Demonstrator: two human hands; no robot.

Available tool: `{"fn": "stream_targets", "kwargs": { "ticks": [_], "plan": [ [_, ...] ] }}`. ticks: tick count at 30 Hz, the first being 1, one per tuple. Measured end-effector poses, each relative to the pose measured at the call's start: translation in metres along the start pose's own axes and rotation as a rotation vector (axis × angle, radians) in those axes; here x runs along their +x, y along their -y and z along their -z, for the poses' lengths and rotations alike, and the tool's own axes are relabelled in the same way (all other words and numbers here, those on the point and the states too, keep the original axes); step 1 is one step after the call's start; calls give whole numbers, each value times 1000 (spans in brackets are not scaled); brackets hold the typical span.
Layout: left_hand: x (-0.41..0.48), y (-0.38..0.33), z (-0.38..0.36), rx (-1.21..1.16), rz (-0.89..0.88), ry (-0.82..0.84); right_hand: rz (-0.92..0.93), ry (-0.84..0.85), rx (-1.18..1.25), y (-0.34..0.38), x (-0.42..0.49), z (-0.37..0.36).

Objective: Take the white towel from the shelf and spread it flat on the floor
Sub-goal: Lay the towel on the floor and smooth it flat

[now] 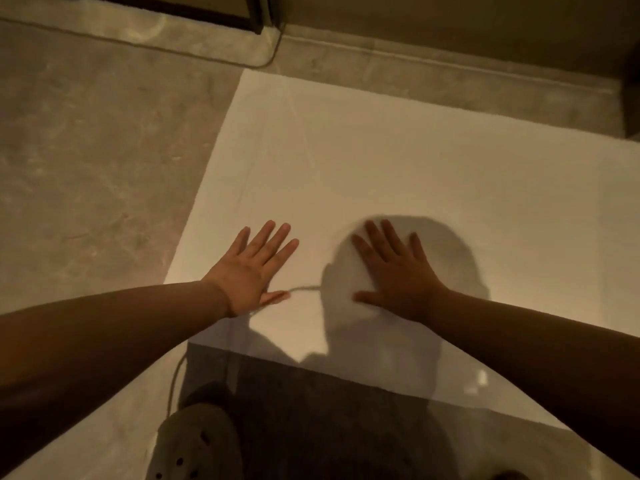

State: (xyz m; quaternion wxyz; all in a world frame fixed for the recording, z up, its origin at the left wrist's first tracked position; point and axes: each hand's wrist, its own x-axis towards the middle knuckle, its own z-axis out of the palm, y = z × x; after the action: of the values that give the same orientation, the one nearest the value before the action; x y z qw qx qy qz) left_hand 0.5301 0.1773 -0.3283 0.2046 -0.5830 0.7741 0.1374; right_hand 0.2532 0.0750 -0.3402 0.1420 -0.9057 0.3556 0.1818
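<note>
The white towel lies spread out on the beige marble floor, its far corner pointing to the upper left. My left hand rests flat on the towel near its left edge, fingers apart, palm down. To its right, my right hand presses flat on the towel too, fingers spread, inside the shadow of my head. Neither hand holds anything. The towel's near part is in shadow.
A raised stone ledge with a dark frame runs along the top left. A wall base runs along the top right. A dark mat and my shoe are at the bottom.
</note>
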Motion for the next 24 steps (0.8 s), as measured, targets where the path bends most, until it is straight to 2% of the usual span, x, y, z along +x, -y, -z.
{"fn": "stream_targets", "kwargs": {
  "ticks": [7, 10, 13, 19, 22, 24],
  "plan": [
    [105, -93, 44, 12, -237, -139, -527, 1, 230, -118, -110, -17],
    [133, -138, 58, 20, -454, -175, -741, 38, 343, -143, -174, -34],
    [149, -187, 62, 67, -578, -198, -890, 135, 391, -150, -227, -53],
    [161, -241, 59, 139, -726, -212, -992, 157, 471, -140, -264, -70],
    [162, -235, 64, 122, -737, -251, -1004, 59, 484, -138, -244, -64],
    [163, -218, 73, 63, -673, -295, -924, -30, 449, -139, -221, -55]
  ]
}}
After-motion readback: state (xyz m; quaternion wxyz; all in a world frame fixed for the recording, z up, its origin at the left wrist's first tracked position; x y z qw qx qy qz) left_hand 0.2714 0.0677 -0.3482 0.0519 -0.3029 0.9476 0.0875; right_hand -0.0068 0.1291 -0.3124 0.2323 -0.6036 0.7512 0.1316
